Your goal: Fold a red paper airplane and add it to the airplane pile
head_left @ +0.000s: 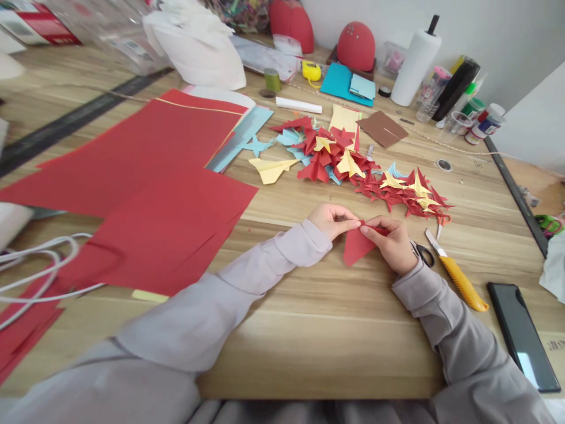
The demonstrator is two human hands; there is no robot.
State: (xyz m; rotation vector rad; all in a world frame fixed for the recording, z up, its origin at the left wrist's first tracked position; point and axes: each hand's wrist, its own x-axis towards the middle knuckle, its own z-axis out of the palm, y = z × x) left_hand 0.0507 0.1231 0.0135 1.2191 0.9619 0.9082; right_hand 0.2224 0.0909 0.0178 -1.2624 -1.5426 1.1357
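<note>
Between my hands is a small folded piece of red paper [358, 247], its wide part hanging toward me. My left hand [332, 221] pinches its top edge between thumb and fingertips. From the other side my right hand [392, 240] grips the same paper near that point, thumb on top. Just beyond my hands lies a pile of small folded paper planes [326, 156] in red, yellow and light blue. Black-handled scissors [424, 254] lie partly hidden behind my right hand, and a yellow utility knife [463, 282] rests to its right.
Large red paper sheets [176, 235] cover the table's left side, near a white cable [48, 259]. A black phone [523, 335] lies at the right. Along the back stand a white bottle [415, 68], paint bottles [485, 123] and a yellow tape measure [311, 70].
</note>
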